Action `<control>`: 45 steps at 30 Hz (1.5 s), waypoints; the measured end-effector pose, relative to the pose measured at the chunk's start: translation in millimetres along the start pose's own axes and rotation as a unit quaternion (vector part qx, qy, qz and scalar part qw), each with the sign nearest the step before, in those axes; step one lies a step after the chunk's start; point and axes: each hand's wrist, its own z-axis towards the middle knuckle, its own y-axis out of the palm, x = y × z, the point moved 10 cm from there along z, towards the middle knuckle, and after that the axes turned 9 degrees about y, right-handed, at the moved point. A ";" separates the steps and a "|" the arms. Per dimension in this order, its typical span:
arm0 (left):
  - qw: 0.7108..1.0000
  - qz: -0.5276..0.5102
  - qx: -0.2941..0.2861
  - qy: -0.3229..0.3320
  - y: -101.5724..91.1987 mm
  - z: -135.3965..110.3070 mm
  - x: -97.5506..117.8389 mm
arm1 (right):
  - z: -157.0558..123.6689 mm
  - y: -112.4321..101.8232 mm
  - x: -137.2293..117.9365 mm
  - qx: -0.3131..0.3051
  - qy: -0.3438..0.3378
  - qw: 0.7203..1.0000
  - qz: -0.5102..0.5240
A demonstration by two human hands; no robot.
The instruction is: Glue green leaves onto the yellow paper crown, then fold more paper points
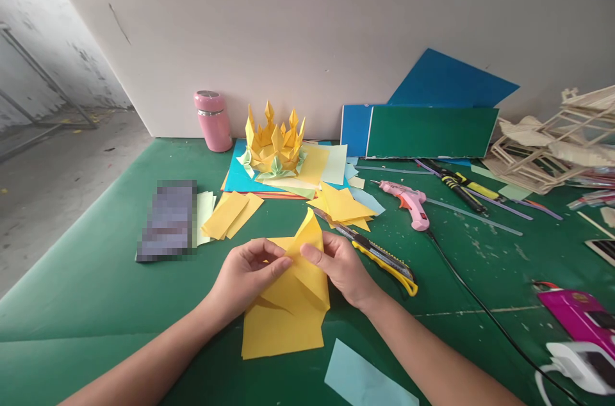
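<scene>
A yellow sheet of paper [288,319] lies on the green table [96,278] in front of me, partly folded, with one corner standing up. My left hand [245,275] pinches the fold from the left. My right hand [343,265] presses the fold from the right with thumb and fingers closed on the paper. A yellow utility knife [384,259] lies just right of my right hand.
A yellow paper crown [275,140] sits on coloured sheets at the back, beside a pink bottle [212,121]. Folded yellow pieces [343,206], a pink glue gun [410,204] with its black cord, screwdrivers, a wooden frame model [548,150] and a pale blue slip [365,380] lie around.
</scene>
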 end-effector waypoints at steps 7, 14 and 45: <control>0.999 0.012 -0.024 -0.028 4.3 -2.2 -4.3 | 2.4 -18.2 -6.2 0.073 -0.027 0.997 0.024; 1.000 -0.016 -0.024 0.005 5.7 0.5 1.7 | 1.1 -24.5 -10.7 0.110 -0.052 0.992 -0.018; 0.998 0.027 -0.034 0.038 3.4 1.3 3.6 | 0.0 -40.7 -15.2 0.167 -0.082 0.982 0.013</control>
